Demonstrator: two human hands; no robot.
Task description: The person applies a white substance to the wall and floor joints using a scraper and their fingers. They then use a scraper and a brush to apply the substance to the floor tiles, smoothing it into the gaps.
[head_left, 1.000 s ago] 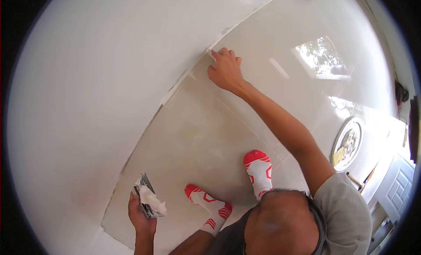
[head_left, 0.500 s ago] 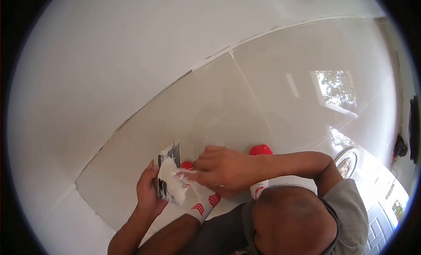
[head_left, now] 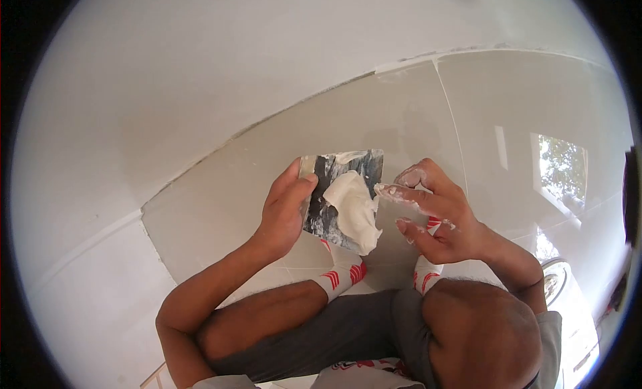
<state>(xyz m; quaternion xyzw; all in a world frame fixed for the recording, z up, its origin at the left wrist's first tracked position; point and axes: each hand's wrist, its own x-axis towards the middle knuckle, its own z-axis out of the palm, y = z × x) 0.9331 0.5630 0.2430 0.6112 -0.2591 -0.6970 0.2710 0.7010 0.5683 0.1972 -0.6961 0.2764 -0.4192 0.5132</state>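
Note:
My left hand (head_left: 281,215) is closed on the left edge of a putty board (head_left: 319,208), a flat dark square plate streaked with white, its thumb on the top face. A thick mound of white putty (head_left: 354,207) lies on the board's middle and right side, reaching its lower right corner. Just off the right edge is my right hand (head_left: 445,218), fingers bent but apart, with putty smeared over the index finger and the other fingertips. The index fingertip comes right up to the mound's edge. No tool shows in this hand.
A white wall (head_left: 167,101) meets the glossy beige tile floor (head_left: 267,148) along a gap with rough white filler. My socked feet (head_left: 344,269) are below the board. Window light reflects off the tiles at right. A round-framed object (head_left: 555,282) stands at the lower right.
The board and my left hand have shifted right and up in view, and the board now faces me more fully. My right hand has drawn off the putty, its fingers spreading. The view has turned.

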